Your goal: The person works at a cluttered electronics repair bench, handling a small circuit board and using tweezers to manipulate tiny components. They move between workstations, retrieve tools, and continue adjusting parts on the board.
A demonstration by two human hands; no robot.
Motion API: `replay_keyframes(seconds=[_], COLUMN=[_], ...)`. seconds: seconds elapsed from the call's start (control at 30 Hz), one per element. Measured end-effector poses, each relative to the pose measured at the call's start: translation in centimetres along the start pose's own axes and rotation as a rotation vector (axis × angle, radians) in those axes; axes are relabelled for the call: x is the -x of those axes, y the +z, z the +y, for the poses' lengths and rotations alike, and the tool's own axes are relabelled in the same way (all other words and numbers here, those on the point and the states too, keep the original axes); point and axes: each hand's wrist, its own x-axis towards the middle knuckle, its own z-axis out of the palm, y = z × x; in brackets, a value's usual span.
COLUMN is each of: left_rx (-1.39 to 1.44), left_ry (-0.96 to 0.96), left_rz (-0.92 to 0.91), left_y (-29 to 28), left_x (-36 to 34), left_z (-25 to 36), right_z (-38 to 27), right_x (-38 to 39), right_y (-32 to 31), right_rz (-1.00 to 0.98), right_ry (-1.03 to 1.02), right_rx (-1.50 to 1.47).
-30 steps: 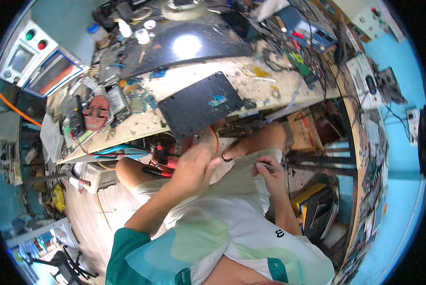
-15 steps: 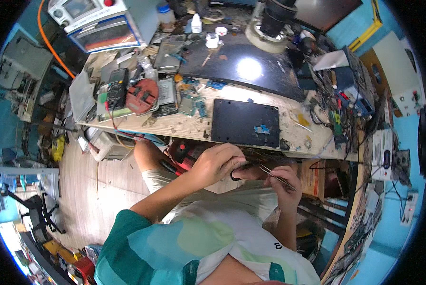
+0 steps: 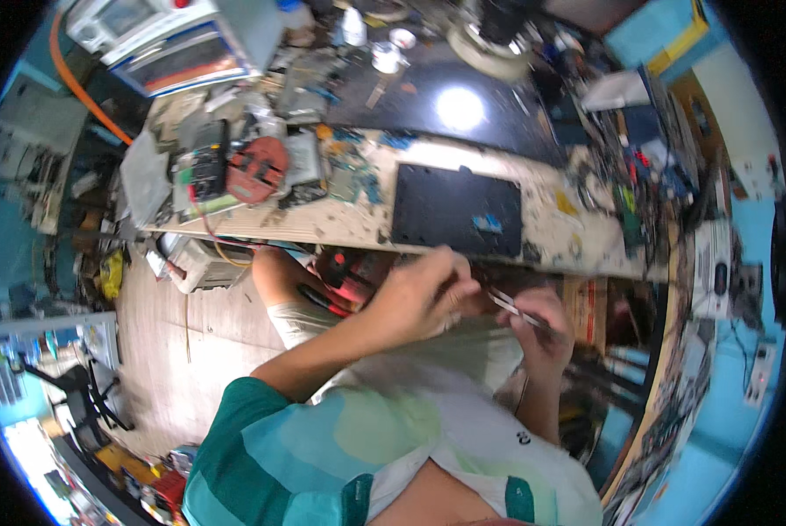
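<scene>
the person's right hand (image 3: 544, 331) pinches metal tweezers (image 3: 517, 310) just before the wooden bench (image 3: 327, 224), tips toward the curled left hand (image 3: 424, 296) (whether that one grips anything, blur hides). work seems underway between them, no finished result showing; what remains is unclear. a blue circuit-board fragment (image 3: 487, 224) lies untouched on the black panel (image 3: 441, 203).
</scene>
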Motion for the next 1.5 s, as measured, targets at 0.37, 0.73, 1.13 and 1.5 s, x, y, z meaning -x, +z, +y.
replay_keyframes(seconds=[0.37,0.73,1.13,1.5], left_rx=[-0.494,-0.486,-0.535,-0.605], left_ry=[0.260,0.188,0.135,0.128], left_rz=[0.020,0.261,0.276,0.274], left_y=[0.0,-4.0,-6.9,-5.9], left_x=[-9.7,-8.2,-6.2,-7.4], left_z=[-0.8,-2.9,-5.4,-5.2], right_z=[0.7,1.5,5.9,5.9], right_x=[-1.8,-3.5,-10.9,-11.5], right_y=[-1.3,-2.7,-3.3,-3.7], right_rz=[0.114,0.166,0.195,0.096], right_ry=[0.034,0.042,-0.306,-0.330], right_rx=[0.072,0.119,0.825,0.871])
